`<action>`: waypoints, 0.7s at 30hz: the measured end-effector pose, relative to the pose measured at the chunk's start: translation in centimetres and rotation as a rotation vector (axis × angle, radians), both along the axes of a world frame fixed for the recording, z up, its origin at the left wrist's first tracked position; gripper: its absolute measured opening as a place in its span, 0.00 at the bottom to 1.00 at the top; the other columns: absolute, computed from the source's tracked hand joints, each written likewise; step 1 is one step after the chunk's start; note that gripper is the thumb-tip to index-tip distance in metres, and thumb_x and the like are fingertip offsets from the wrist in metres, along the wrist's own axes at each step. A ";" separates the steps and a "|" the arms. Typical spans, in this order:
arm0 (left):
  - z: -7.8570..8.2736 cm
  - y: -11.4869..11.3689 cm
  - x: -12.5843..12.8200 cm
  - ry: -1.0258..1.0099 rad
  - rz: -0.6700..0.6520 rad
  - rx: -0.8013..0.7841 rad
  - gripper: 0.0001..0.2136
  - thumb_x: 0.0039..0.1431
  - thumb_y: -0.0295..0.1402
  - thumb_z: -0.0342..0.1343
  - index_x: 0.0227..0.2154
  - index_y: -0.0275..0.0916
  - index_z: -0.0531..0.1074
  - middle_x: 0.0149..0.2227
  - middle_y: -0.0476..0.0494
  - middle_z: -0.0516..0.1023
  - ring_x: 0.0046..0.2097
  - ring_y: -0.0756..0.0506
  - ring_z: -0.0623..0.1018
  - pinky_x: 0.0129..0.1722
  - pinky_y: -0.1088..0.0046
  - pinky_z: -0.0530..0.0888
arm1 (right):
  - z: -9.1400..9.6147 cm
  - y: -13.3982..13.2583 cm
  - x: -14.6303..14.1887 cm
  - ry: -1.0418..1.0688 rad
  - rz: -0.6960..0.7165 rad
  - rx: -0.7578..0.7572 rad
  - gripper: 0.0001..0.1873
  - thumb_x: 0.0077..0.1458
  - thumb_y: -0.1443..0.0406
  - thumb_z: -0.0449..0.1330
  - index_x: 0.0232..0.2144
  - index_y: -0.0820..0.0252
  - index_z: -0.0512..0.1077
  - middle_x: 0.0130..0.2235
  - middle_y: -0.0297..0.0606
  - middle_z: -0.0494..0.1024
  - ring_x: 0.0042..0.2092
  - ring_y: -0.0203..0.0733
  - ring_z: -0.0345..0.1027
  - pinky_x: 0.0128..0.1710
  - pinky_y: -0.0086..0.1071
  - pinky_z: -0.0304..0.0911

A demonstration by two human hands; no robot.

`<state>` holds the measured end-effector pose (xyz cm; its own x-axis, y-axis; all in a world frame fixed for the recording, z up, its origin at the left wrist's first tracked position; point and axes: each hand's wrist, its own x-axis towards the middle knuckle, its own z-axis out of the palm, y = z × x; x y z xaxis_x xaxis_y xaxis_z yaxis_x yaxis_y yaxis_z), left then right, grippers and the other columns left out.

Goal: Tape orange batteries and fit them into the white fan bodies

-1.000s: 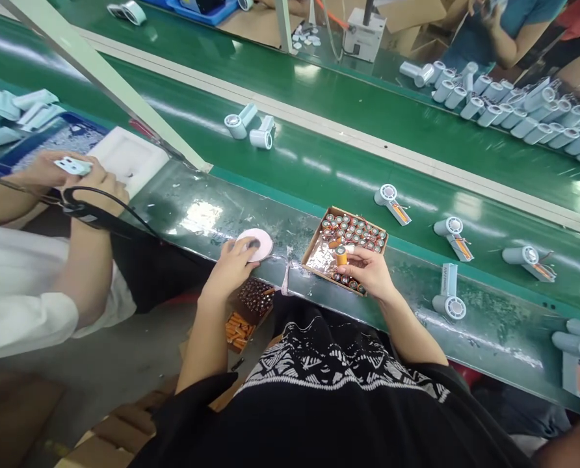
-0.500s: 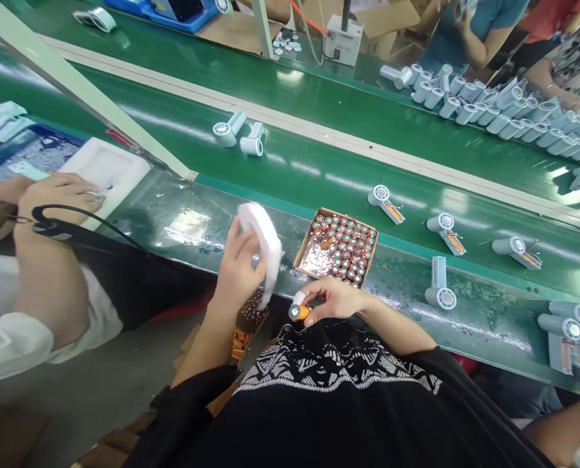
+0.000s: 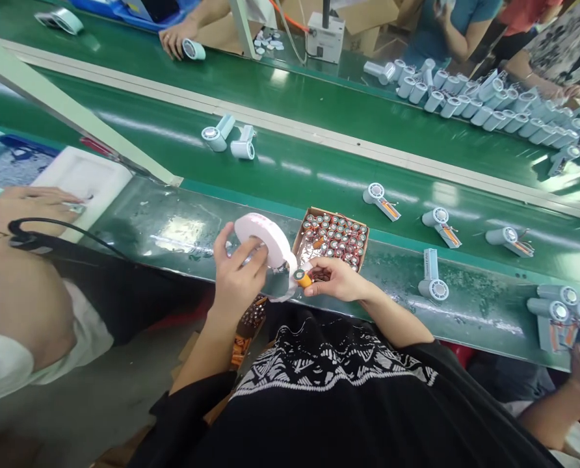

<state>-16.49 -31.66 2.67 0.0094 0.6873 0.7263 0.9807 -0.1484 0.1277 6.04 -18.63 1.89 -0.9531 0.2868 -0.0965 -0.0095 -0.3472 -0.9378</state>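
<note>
Gripped tape roll in curled left hand, pinched battery in nearly closed right hand. Probably risked tangling strip through slack.

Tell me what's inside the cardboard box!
The cardboard box holds many upright batteries and one orange battery lying down. The right hand covers part of the near side, so what's there can't be seen.
</note>
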 end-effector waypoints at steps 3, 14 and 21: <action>-0.3 0.1 -0.6 -0.089 0.091 -0.029 0.11 0.64 0.22 0.59 0.47 0.40 0.76 0.49 0.39 0.81 0.58 0.35 0.79 0.68 0.40 0.71 | -0.9 -0.9 0.3 -0.013 0.096 -0.027 0.26 0.49 0.53 0.79 0.44 0.61 0.78 0.40 0.37 0.83 0.42 0.40 0.77 0.51 0.36 0.72; -0.2 0.3 0.6 -0.026 0.059 0.007 0.15 0.62 0.19 0.58 0.45 0.44 0.80 0.47 0.44 0.83 0.65 0.34 0.72 0.69 0.38 0.69 | 0.2 -0.1 0.0 0.104 0.097 0.032 0.21 0.54 0.56 0.78 0.45 0.58 0.81 0.50 0.40 0.83 0.48 0.41 0.78 0.55 0.38 0.72; -1.3 0.2 -1.0 -0.622 0.218 -0.091 0.20 0.65 0.36 0.65 0.58 0.41 0.76 0.58 0.35 0.77 0.60 0.34 0.78 0.46 0.59 0.86 | -0.4 -0.8 1.1 -0.051 0.146 0.093 0.21 0.53 0.55 0.77 0.44 0.61 0.83 0.43 0.38 0.85 0.43 0.41 0.79 0.49 0.34 0.75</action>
